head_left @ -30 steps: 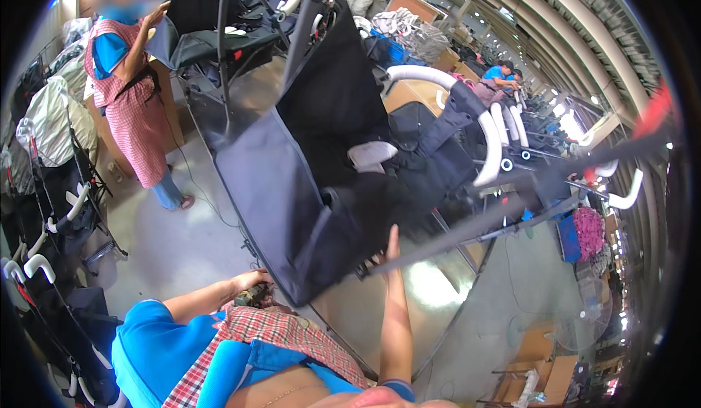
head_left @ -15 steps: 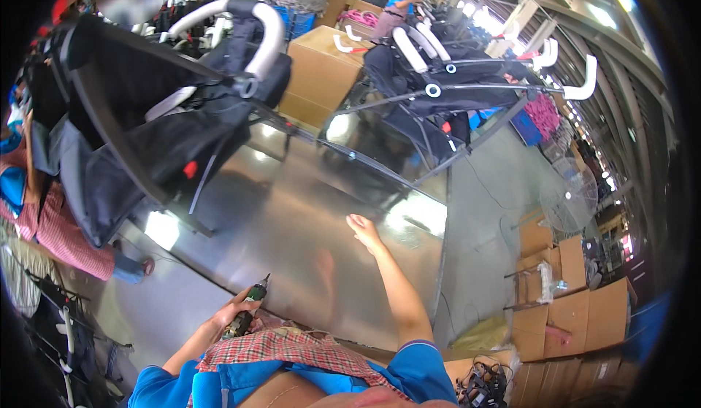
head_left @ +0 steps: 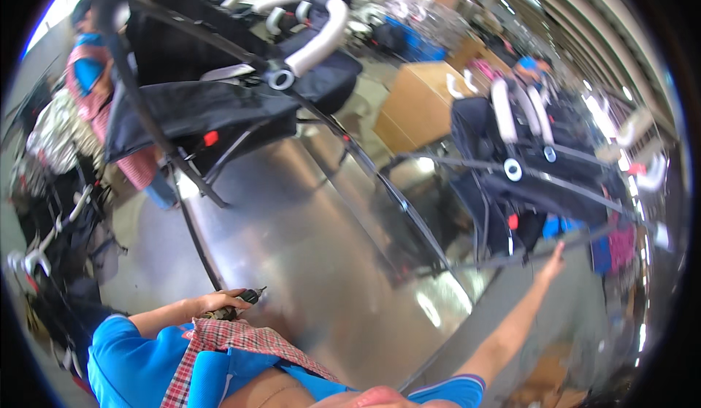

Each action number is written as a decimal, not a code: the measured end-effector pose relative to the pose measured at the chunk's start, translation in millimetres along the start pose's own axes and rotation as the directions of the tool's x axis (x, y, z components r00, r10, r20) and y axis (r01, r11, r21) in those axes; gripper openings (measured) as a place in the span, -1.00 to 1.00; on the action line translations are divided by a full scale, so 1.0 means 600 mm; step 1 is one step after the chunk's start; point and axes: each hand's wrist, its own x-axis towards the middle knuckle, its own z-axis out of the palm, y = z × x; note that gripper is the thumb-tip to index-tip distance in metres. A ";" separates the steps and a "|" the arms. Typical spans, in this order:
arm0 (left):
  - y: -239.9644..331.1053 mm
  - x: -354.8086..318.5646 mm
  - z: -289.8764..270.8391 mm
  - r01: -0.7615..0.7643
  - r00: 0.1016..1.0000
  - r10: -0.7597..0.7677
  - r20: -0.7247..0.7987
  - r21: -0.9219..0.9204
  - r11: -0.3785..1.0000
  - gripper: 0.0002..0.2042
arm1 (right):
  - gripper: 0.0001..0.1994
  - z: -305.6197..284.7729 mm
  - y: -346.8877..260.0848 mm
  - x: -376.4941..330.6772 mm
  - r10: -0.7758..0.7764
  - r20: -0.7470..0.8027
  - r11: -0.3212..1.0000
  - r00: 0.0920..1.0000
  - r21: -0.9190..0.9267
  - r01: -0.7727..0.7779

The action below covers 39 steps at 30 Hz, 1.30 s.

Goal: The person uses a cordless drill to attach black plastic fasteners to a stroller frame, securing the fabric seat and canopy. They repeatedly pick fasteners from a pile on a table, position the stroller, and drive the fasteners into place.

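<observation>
My left hand [head_left: 232,300] holds a dark power screwdriver [head_left: 248,296] close to my body, its bit pointing right. My right arm is stretched out to the right. There my right hand [head_left: 555,263] is closed at the lower tube of a black stroller [head_left: 485,161] with white handles; blur softens its fingers. This stroller stands on the far right part of the shiny metal table [head_left: 292,262]. A second black stroller [head_left: 219,112], with a curved white handle and a red part low on its frame, stands at the far left of the table.
A large cardboard box [head_left: 418,105] stands behind the table, between the strollers. One co-worker [head_left: 87,79] is beyond the left stroller, another [head_left: 531,68] at the far right. Folded stroller frames [head_left: 55,240] lie at the left, and cardboard [head_left: 548,375] at the lower right.
My right hand has moved from above the table out to the right stroller's frame. The view has turned, so both strollers appear farther right. My left hand keeps the power screwdriver.
</observation>
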 end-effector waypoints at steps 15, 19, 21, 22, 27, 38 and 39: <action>0.005 0.071 -0.005 -0.031 0.981 -0.007 0.194 0.193 0.981 -0.46 | -0.46 0.013 -0.216 -0.418 -0.268 0.204 0.924 0.941 0.331 0.191; 0.009 0.043 -0.018 -0.069 0.972 0.039 0.233 0.121 0.990 -0.32 | -0.49 0.052 -0.266 -0.631 -0.380 0.445 0.841 0.811 0.531 0.103; 0.010 0.018 -0.037 -0.115 0.953 0.072 0.296 0.131 0.985 -0.15 | -0.55 0.105 -0.293 -0.737 -0.332 0.526 0.791 0.783 0.607 -0.072; 0.003 0.023 -0.054 -0.163 0.949 0.099 0.299 0.197 0.967 -0.17 | -0.58 0.121 -0.282 -0.784 -0.397 0.488 0.802 0.778 0.596 0.036; 0.017 -0.060 -0.109 -0.303 0.899 0.176 0.402 0.278 0.912 -0.40 | -0.59 0.162 -0.409 -0.999 -0.198 0.349 0.838 0.916 0.544 -0.026; 0.209 -0.032 -0.110 -0.708 0.702 0.591 0.398 0.294 0.643 -0.20 | -0.78 -0.038 -0.527 -1.140 -0.827 -0.234 0.556 0.511 -0.216 0.802; 0.225 -0.014 -0.096 -0.742 0.667 0.637 0.388 0.265 0.616 -0.22 | -0.83 -0.087 -0.507 -1.130 -0.731 -0.489 0.644 0.476 -0.262 0.719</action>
